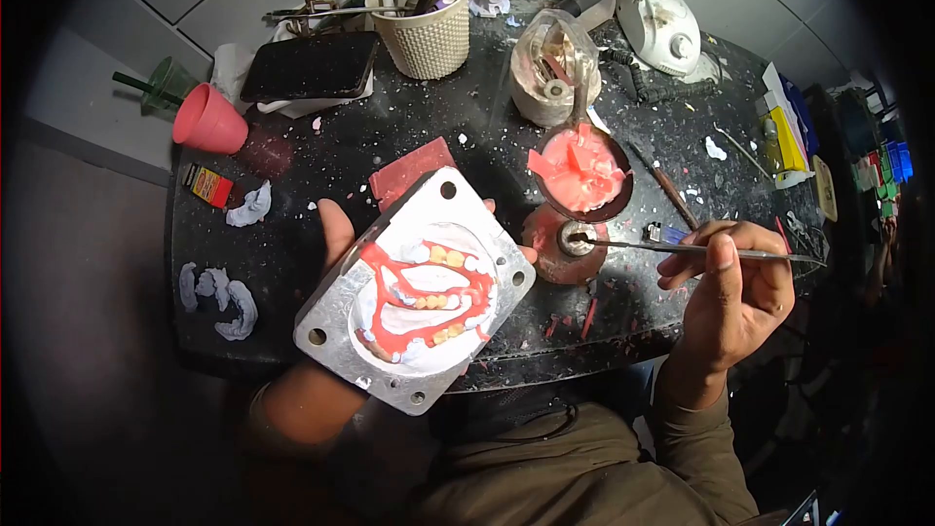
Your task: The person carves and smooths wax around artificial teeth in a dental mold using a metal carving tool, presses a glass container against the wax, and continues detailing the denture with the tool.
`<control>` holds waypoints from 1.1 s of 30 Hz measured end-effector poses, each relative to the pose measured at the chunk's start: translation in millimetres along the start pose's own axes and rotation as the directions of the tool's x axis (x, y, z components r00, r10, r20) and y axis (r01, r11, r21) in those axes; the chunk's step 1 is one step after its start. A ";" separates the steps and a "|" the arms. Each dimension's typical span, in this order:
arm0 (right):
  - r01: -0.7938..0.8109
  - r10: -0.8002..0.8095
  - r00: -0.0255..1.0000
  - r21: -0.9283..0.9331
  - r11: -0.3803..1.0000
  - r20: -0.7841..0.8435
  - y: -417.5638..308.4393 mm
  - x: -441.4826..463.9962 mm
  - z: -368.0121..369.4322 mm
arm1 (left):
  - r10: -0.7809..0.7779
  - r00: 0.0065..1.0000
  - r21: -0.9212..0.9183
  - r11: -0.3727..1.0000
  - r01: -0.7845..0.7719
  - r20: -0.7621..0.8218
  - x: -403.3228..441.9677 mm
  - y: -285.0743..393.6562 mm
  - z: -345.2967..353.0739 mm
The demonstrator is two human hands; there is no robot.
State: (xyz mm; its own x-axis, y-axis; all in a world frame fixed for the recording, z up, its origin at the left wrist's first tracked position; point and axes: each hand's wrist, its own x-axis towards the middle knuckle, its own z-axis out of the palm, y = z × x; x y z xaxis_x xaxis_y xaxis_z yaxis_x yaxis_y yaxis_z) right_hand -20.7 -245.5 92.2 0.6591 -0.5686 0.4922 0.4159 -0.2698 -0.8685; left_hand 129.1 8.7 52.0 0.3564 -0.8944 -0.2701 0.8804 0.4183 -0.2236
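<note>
A square metal flask (331,317) rests tilted on my left hand (337,231), whose fingers wrap round beneath it; the thumb shows at the left edge and fingertips at the right. White plaster, red wax and yellowish teeth (430,302) fill its round opening. My right hand (732,278) pinches a thin metal wax tool (672,248), its tip over the small burner (575,240). Just above the burner sits a round pan (631,197) with pink wax pieces (581,168). A pink wax sheet (414,169) lies behind the flask.
Behind stand a woven cup of tools (424,44), a plastic-wrapped jar (531,78) and a white device (657,24). A black phone (310,66) and pink cup (210,120) are left. Plaster pieces (237,312) lie front left; a wooden-handled knife (672,195) lies right.
</note>
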 end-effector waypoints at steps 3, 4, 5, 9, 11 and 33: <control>0.017 -0.019 0.999 0.042 0.999 0.045 -4.5 -5.4 10.7 | -0.017 1.000 0.004 1.000 0.017 0.014 0.6 -1.2 2.4; 0.032 -0.036 0.997 0.058 0.998 0.072 -6.9 -8.7 14.1 | -0.019 1.000 -0.002 1.000 0.019 0.018 0.8 -1.5 1.9; -0.012 0.013 0.994 -0.013 1.000 0.111 -9.9 -12.5 14.0 | -0.022 0.999 -0.007 1.000 0.022 0.023 1.0 -1.8 1.4; 0.198 -0.173 0.949 -0.073 0.977 0.265 -8.9 -6.9 21.6 | 0.020 0.998 0.097 0.995 -0.025 0.055 2.8 -5.2 -4.2; 0.231 -0.127 0.896 -0.202 0.952 0.425 -18.4 0.8 23.7 | 0.069 0.997 0.149 0.986 -0.073 0.030 3.4 -5.3 -5.6; 0.223 -0.132 0.906 -0.188 0.957 0.403 -18.7 -1.6 33.1 | 0.054 0.998 0.488 0.872 -0.040 -0.015 1.1 -1.9 -1.7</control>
State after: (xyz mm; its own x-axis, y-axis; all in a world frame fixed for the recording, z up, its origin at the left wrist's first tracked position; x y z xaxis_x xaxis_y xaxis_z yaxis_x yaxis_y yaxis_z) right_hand -8.8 -213.8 109.7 0.7948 -0.1661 0.5837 0.4269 -0.5306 -0.7323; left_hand 127.2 7.2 50.6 0.3985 -0.8681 -0.2960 0.9063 0.3230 0.2727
